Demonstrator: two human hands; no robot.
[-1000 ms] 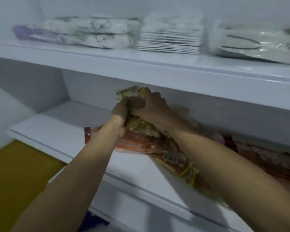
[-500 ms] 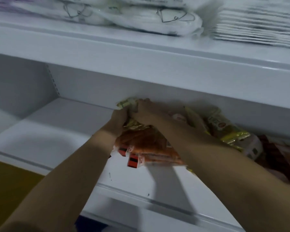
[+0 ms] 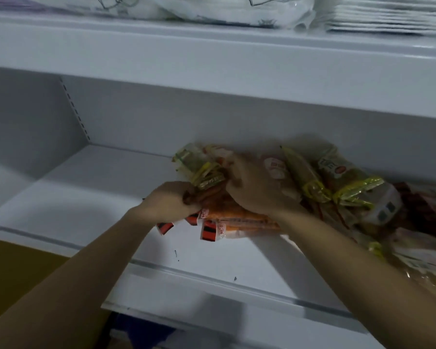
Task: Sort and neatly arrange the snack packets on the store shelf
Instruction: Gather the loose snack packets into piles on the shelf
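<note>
A bunch of orange snack packets [image 3: 239,221] with red-and-black ends lies on the white middle shelf [image 3: 86,197]. My left hand [image 3: 170,201] grips its left end, fingers curled into the packets. My right hand [image 3: 256,190] lies curled over the top of the same bunch, where yellow-green packets [image 3: 199,167] stick up at the back. More yellow-green packets [image 3: 337,182] lean against the shelf's back wall to the right. Reddish-brown packets [image 3: 423,207] lie at the far right, partly hidden by my right forearm.
The upper shelf [image 3: 212,54] overhangs close above my hands and carries white plastic-wrapped packs [image 3: 207,8] and a stack of white flat items [image 3: 388,16]. The middle shelf's left half is bare. Yellow floor [image 3: 15,273] shows at lower left, below the shelf's front edge.
The view has moved closer and to the right. My left hand has slid down from the yellow-green packets' top to the orange bunch's left end, and the bunch has shifted slightly forward.
</note>
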